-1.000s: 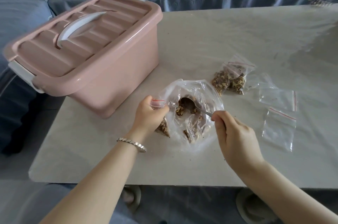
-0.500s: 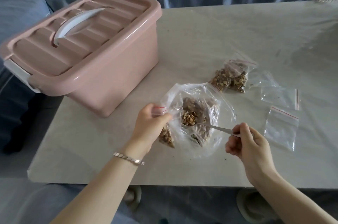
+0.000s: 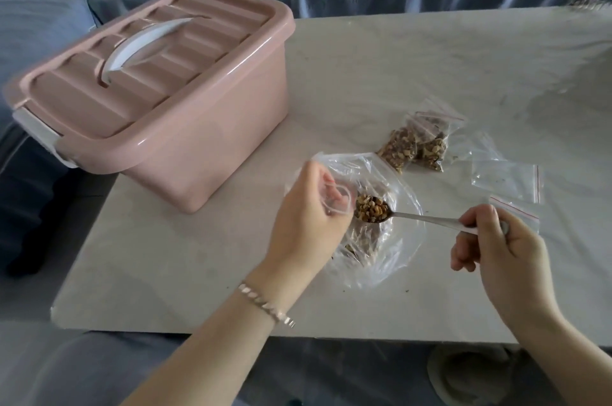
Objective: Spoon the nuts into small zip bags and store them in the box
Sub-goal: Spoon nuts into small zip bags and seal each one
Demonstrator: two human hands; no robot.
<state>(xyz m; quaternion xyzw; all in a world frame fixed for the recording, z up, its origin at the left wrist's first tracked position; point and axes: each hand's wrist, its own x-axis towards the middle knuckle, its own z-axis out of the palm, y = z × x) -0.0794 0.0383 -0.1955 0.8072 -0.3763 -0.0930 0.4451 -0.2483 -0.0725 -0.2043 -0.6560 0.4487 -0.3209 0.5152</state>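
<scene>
Lidded pink box [image 3: 185, 140] near large bag [image 3: 397, 259], filled bags [image 3: 414, 147] behind

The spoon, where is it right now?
In the head view the spoon is centre-right, heaped with nuts: the right hand holds its handle, its bowl above the big bag, beside the small zip bag in the left hand.

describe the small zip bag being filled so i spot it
Right of the pink plastic lidded box lies a big crumpled clear bag. Over it the left hand holds open a small clear zip bag, the only one in a hand, its mouth at the loaded metal spoon.
</scene>
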